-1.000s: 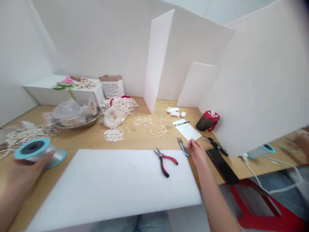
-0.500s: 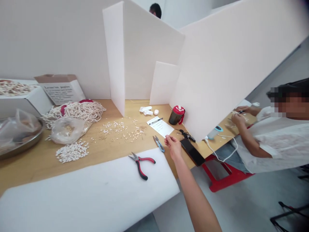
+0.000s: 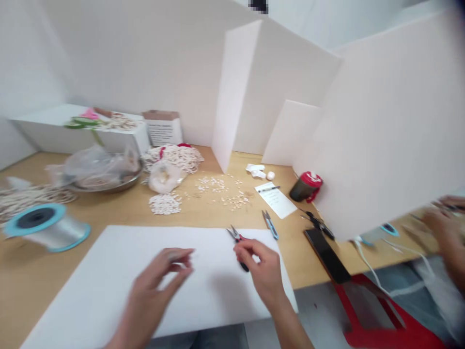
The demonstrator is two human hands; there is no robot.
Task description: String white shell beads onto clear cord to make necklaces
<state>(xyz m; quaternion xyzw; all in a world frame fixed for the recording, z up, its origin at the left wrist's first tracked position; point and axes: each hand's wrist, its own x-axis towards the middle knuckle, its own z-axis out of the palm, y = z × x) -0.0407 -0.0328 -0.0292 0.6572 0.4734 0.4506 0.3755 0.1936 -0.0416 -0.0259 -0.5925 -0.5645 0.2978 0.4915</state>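
My left hand [image 3: 156, 286] is over the white foam sheet [image 3: 127, 257], blurred. Its thumb and fingertips are pinched together, with a tiny pale speck at the tips that I cannot make out. My right hand [image 3: 263, 271] is also pinched, in front of the red-and-black needle-nose pliers [image 3: 236, 234] and partly covering their handles. Whatever its fingertips hold is hidden or too small to name. The pliers seem to lie on the foam, jaws toward the back. Blue thread snips [image 3: 270, 225] rest beside them at the sheet's right edge.
At left stand a spool of clear line [image 3: 51, 230] and a metal bowl [image 3: 123, 186] with plastic bags. White beads [image 3: 165, 204], bead strands [image 3: 178, 157] and a paper note [image 3: 278, 199] lie further back. A phone [image 3: 327, 256] and cup [image 3: 305, 186] are rightward, near another person's arm [image 3: 448, 242].
The view has swung left, bringing in the spool and my left hand. My right hand has come back from beside the note to over the pliers.
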